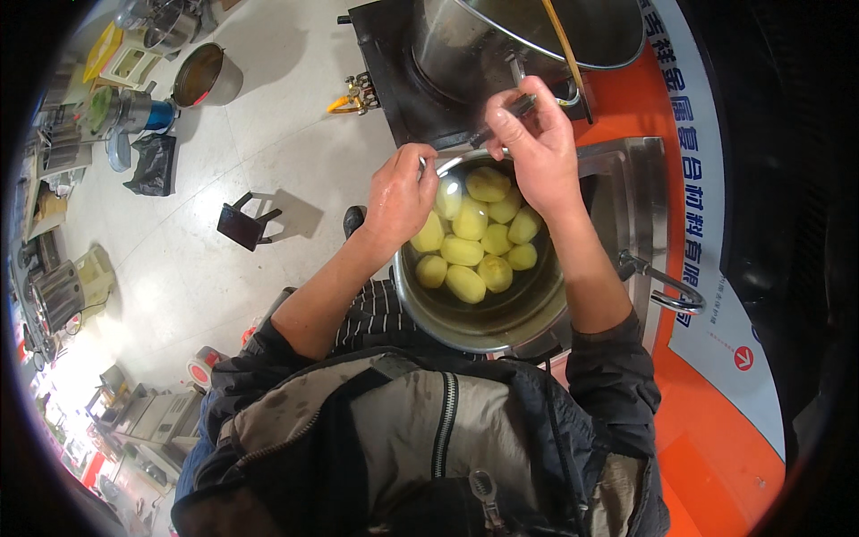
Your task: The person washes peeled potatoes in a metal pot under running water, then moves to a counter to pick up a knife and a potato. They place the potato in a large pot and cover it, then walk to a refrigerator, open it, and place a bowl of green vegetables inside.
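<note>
A round stainless-steel pot stands before me, with several peeled potatoes lying in clear water inside it. My left hand is closed at the pot's far left rim, where a bit of metal, seemingly a loop handle, shows beside the fingers. Above the far right rim, my right hand has thumb and fingers curled around a small dark and metal tool. Its kind is hard to make out, as the fingers cover most of it.
A large steel stockpot sits on a black gas stove, with a wooden stick leaning in it. To the right are a steel sink and a curved tap. A small stool and a bucket stand left.
</note>
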Demonstrator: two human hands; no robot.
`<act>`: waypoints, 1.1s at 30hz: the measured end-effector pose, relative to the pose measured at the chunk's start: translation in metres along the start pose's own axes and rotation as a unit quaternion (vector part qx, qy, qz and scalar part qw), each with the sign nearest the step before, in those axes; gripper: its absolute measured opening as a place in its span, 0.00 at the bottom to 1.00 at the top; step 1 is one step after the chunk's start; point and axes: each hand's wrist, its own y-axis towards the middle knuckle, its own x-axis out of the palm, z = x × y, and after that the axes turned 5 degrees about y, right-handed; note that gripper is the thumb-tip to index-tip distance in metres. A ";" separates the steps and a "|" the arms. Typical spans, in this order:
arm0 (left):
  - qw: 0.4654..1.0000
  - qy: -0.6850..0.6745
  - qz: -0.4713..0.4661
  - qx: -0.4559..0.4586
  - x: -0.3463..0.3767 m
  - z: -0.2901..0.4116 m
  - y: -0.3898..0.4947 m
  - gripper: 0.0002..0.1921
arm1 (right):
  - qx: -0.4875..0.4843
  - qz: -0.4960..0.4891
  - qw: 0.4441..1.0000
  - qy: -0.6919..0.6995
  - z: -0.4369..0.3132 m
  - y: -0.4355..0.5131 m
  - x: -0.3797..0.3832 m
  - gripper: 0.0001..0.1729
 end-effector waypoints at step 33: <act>0.999 0.007 0.029 0.034 -0.005 -0.007 0.000 0.12 | -0.166 -0.304 0.865 -0.362 0.017 0.026 -0.007 0.04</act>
